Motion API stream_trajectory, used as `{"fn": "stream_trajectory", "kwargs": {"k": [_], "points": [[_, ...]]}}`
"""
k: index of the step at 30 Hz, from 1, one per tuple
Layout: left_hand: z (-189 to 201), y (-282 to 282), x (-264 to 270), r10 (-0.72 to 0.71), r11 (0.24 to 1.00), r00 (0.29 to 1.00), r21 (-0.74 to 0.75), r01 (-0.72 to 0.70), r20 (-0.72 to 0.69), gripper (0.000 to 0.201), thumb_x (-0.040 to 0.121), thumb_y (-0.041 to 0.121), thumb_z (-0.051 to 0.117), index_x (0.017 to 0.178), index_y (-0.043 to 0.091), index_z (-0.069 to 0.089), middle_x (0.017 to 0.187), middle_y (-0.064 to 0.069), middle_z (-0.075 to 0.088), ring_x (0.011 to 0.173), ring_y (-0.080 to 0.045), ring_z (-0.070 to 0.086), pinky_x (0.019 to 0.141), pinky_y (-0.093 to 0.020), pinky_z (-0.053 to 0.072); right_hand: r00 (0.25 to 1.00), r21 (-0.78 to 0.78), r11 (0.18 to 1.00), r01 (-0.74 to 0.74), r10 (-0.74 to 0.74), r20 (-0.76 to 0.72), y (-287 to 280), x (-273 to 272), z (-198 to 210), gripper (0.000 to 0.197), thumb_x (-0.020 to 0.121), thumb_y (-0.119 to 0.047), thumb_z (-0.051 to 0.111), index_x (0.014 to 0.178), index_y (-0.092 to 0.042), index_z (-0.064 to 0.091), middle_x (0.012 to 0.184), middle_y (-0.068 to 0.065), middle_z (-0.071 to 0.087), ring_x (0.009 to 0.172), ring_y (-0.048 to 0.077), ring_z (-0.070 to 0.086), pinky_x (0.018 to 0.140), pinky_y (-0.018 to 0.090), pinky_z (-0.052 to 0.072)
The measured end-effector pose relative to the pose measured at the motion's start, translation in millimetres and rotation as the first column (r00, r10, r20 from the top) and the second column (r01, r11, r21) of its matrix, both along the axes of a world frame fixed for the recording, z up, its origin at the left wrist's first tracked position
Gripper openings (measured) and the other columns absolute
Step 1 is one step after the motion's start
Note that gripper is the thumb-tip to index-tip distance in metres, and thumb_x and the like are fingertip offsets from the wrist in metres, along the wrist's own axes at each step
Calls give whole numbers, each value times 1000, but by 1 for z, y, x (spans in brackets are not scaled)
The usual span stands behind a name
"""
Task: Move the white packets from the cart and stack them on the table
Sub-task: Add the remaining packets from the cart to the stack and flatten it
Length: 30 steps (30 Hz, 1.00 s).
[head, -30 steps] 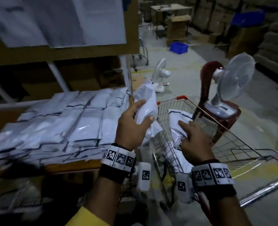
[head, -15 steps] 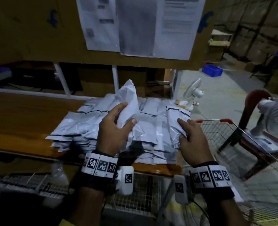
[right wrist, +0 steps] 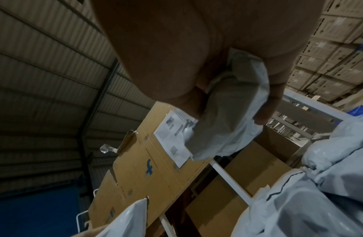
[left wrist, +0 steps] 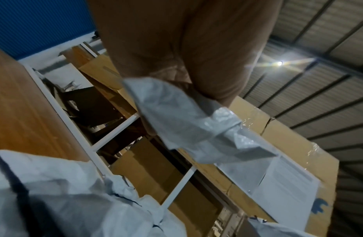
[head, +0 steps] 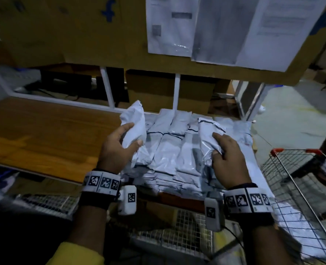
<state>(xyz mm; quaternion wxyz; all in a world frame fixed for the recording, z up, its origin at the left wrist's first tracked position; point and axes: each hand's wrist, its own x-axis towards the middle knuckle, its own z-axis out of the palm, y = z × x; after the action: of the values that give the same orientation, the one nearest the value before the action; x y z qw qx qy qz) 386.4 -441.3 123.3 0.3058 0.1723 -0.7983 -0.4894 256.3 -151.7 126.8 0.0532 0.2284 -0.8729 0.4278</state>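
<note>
My left hand grips a crumpled white packet at the left edge of the packet stack on the wooden table. The left wrist view shows that left-hand packet held between thumb and fingers. My right hand holds another white packet over the right part of the stack; in the right wrist view that right-hand packet sits curled in the fingers. The wire cart with a red handle stands at the right, with a packet lying in it.
A cardboard board with printed sheets hangs above the table's back. White frame posts stand behind the stack. A wire rack lies below the table edge. The table's left half shows bare wood.
Both hands carried their packets from the cart leftward over the table's stack. The view swung left, so the cart now sits at the right edge.
</note>
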Motion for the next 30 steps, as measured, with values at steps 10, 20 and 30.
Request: {"fn": "stream_trajectory", "kwargs": {"k": [10,20,30], "points": [[-37,-89,-54,-47,986,936,-133,99,348,55,86,24,79,137,18,59,138,-6,58,122,-21,54,93,-33,44,997,98,993,60,-64,35,-47,-22,-45,52,94,-6,52,146,-9,48,150,19,41,141,35,35,116,49,31],[-78,-122,-74,-184,965,793,-45,257,581,55,92,16,72,143,15,52,153,-9,45,142,-26,41,103,-34,42,999,175,985,-2,-7,48,-98,-24,-35,53,98,-19,50,150,-18,43,158,12,32,142,33,35,117,44,31],[-84,-132,-64,-208,957,780,-42,286,590,60,87,27,77,142,27,53,157,-1,40,143,-25,39,109,-43,43,996,694,720,1,-62,62,-158,-5,-61,65,104,-49,24,159,-18,14,164,11,19,150,46,5,121,58,2]]}}
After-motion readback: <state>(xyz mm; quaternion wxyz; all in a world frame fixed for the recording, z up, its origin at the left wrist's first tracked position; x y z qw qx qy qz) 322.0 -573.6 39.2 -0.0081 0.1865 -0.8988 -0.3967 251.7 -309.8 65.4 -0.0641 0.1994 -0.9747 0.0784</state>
